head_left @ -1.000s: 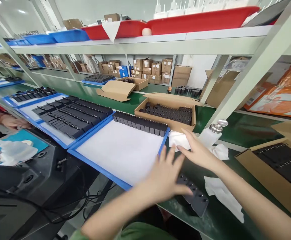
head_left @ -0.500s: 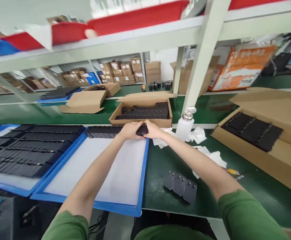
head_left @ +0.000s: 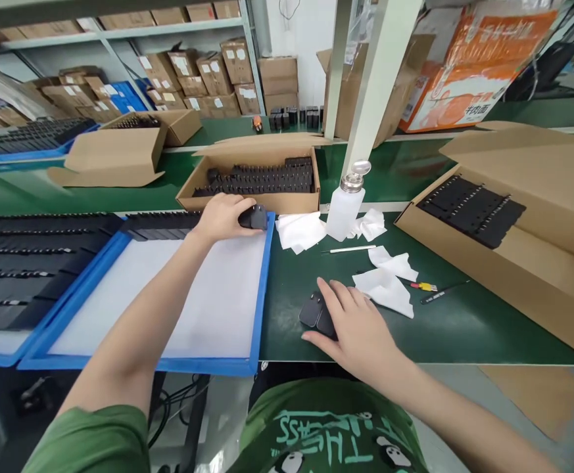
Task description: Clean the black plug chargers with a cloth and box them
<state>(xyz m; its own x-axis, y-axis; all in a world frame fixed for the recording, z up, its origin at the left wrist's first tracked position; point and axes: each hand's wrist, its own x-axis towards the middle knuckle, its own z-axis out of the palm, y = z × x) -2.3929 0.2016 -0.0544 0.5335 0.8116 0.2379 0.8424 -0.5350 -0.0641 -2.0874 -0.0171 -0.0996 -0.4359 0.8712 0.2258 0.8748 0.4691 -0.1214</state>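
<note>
My left hand (head_left: 223, 218) is at the far right corner of the white-bottomed tray with a blue rim (head_left: 256, 328), its thumb and fingers around the end of the row of black parts (head_left: 260, 217) along the tray's back edge. Over the green table, my right hand (head_left: 353, 322) lies above a small set of dark rounded plates (head_left: 319, 314), fingers spread and partly covering it. Whether its fingers touch the plates is hard to tell.
A white pump bottle (head_left: 344, 211), crumpled wipes (head_left: 385, 289), tweezers (head_left: 444, 292) and a thin white stick (head_left: 350, 249) lie near. Open cartons of black parts stand behind (head_left: 257, 202) and at right (head_left: 474, 282). A filled tray (head_left: 0, 358) is at left.
My right hand has left the tray corner and come down and nearer over the dark plates. My left hand stays at the row's end. The view has tilted downward.
</note>
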